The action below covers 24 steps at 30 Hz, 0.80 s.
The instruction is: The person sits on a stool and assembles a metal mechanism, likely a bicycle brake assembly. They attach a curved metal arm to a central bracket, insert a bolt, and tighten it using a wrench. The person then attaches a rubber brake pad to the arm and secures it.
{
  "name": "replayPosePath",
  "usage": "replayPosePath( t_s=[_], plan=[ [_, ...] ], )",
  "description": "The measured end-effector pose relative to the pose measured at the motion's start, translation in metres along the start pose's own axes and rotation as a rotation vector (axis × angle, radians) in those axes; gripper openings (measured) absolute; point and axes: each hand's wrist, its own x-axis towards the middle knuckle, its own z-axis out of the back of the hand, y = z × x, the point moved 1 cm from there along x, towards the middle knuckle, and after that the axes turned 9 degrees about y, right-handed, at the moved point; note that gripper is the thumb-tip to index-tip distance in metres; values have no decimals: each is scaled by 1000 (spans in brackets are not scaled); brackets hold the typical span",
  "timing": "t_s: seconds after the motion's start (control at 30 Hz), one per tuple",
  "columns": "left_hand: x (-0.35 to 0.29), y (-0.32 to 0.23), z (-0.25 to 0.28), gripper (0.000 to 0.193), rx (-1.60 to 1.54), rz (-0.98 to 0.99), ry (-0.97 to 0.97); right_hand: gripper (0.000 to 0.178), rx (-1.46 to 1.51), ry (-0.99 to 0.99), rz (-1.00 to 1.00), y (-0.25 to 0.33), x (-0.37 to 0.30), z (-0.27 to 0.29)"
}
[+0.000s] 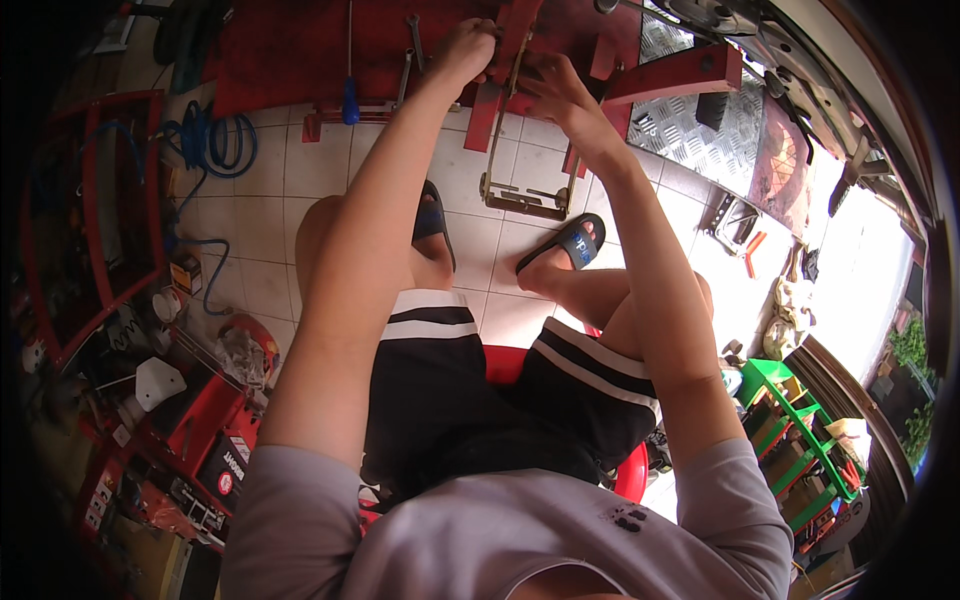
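Metal frame between curled left hand and loosely bent right hand — cannot tell what either grips; lower end past near edge of red platform, upper end unclear

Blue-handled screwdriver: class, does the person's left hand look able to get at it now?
Probably yes: the screwdriver lies to the left of the left hand, and only what look like two wrenches show between them; nothing tall seems to block the way.
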Motion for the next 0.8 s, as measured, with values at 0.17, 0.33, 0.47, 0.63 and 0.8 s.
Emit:
replayPosePath(
  t_s=[0.17, 0.33, 0.47, 0.63, 0.8],
  plan=[
    [0, -4, 0, 27, 122, 134, 77, 57, 29, 3, 26, -6, 1, 3],
    [-1, -1, -5, 29, 94, 81, -3, 59, 8, 5, 21, -6, 1, 2],
    [4, 5, -7, 23, 113, 30, -14, 63, -56, 37, -12, -7, 1, 5],
    [17, 22, -3, 25, 230, -86, -116, 59, -28, -9, 3, -7, 3, 2],
    [7, 8, -6, 25, 157, -6, -39, 59, -3, -16, 28, -5, 1, 1]
  ],
)
